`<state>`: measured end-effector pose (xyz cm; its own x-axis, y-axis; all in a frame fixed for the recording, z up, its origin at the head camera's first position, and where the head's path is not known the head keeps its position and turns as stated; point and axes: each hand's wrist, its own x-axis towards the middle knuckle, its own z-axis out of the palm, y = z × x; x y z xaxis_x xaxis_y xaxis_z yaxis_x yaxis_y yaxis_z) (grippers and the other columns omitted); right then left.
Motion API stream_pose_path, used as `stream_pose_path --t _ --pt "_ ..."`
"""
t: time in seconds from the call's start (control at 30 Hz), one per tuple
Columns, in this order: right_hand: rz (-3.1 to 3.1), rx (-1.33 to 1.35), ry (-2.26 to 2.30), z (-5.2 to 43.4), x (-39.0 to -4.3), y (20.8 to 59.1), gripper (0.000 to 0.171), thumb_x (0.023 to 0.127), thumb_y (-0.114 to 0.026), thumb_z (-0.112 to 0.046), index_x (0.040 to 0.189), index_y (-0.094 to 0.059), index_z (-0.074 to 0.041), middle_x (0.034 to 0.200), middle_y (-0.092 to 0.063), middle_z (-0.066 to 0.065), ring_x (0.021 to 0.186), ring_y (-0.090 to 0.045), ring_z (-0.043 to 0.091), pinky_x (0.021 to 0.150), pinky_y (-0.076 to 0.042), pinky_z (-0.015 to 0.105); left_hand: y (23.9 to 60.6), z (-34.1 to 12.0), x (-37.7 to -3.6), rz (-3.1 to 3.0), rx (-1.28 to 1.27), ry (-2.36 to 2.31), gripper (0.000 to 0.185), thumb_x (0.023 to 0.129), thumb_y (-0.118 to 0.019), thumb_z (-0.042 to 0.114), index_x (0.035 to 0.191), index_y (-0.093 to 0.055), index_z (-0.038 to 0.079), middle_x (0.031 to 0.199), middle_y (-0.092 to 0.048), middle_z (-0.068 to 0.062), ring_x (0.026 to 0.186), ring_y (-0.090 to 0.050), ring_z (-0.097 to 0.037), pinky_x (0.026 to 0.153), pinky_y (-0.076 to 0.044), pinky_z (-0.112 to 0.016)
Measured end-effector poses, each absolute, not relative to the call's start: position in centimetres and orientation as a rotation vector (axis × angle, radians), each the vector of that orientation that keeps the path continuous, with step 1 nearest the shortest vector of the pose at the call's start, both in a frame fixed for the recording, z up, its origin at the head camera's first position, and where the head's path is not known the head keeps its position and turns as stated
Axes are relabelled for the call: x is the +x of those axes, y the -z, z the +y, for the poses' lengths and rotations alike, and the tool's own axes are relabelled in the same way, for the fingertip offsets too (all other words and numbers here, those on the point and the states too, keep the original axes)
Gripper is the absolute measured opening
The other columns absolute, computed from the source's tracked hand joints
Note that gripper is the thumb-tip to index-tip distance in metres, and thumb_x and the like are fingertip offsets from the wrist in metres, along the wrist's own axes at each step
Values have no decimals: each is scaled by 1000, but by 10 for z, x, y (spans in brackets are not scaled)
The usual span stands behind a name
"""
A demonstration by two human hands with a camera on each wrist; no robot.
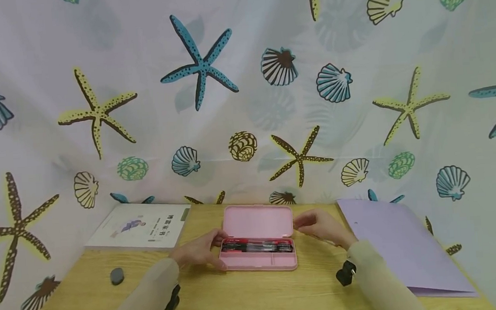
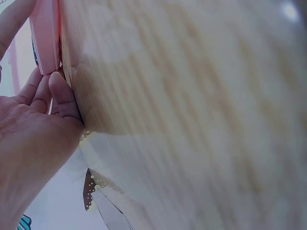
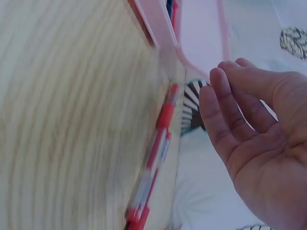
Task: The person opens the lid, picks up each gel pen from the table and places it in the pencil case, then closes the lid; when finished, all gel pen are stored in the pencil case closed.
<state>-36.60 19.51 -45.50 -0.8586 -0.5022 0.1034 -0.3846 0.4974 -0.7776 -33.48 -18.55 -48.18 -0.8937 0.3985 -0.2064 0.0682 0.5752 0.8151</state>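
Observation:
A pink pencil case [image 1: 260, 269] lies unfolded on the table, its lid [image 1: 258, 221] tipped back toward the curtain. Several red and black pens [image 1: 256, 245] fill the rear compartment; the front compartments hold nothing visible. My left hand [image 1: 198, 250] holds the case's left end, thumb at the near corner and fingers by the hinge. In the left wrist view its fingertips meet the pink end wall. At the lid's right edge is my right hand [image 1: 322, 224], fingers loosely bent; whether they touch it I cannot tell. Red pens [image 3: 151, 163] lie on the table below that hand in the right wrist view.
A white book [image 1: 142, 227] lies at the back left, with a small dark grey object [image 1: 117, 276] nearer me. To the right rests a purple folder [image 1: 403, 245]. Behind the wooden table [image 1: 258, 298] hangs a curtain [image 1: 244, 107] printed with shells and starfish.

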Motion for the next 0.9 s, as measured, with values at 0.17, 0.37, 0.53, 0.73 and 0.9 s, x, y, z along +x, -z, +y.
stream_pose_path --t 0.17,0.37,0.53,0.73,0.9 --pt "2624 -718 1313 222 -369 456 29 92 -64 -2 120 -65 6 112 -69 22 102 -67 31 84 -56 32 481 -185 -336 2438 394 -1243 81 64 -92 21 131 -47 11 137 -50 -8 130 -45 -28 116 -29 -52" --pt "2707 -618 1224 242 -368 462 29 91 -65 -3 119 -67 2 112 -70 17 99 -67 25 81 -57 34 481 -185 -335 2442 392 -1232 81 64 -92 21 131 -47 12 137 -50 -8 130 -45 -28 116 -29 -51" --pt "2750 -556 1162 244 -369 471 27 89 -68 -4 117 -70 -2 112 -71 14 102 -67 26 86 -56 39 481 -186 -335 2446 398 -1218 80 66 -91 22 132 -47 13 137 -50 -8 130 -45 -28 117 -29 -51" --pt "2812 -569 1096 232 -373 478 28 86 -68 0 114 -72 -4 111 -72 12 105 -66 27 91 -53 45 479 -187 -335 2439 403 -1230 80 67 -91 21 132 -46 12 138 -49 -9 131 -44 -29 117 -28 -52" --pt "2858 -598 1054 218 -375 477 26 86 -69 -1 111 -72 -4 108 -73 9 104 -66 26 92 -52 45 478 -187 -334 2425 403 -1237 81 67 -91 21 133 -46 10 138 -49 -10 130 -44 -30 117 -28 -52"
